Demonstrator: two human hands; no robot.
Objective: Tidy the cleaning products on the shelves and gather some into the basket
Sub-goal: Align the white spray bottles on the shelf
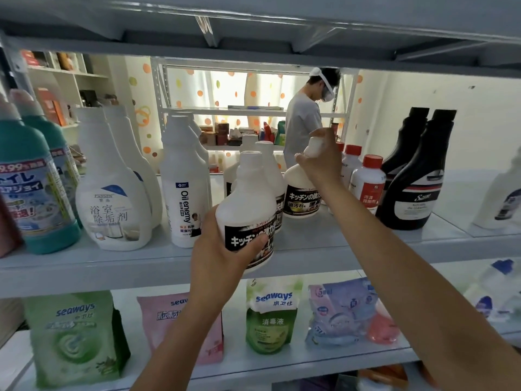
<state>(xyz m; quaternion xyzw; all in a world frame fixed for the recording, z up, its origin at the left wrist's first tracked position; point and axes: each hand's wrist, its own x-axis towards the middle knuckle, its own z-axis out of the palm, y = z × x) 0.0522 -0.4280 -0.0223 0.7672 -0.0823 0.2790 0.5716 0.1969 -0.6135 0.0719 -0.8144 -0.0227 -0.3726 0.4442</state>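
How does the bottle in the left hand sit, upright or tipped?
Roughly upright: the white bottle gripped by the left hand has its cap on top, pointing up.

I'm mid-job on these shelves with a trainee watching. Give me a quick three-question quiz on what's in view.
1. True or false: the left hand grips the front white bottle by its body.
2. Where does the right hand grip the rear white bottle? A) top B) base C) label
3. What colour are the tall bottles right of the red-capped bottles?
Key: 1 true; 2 A; 3 black.
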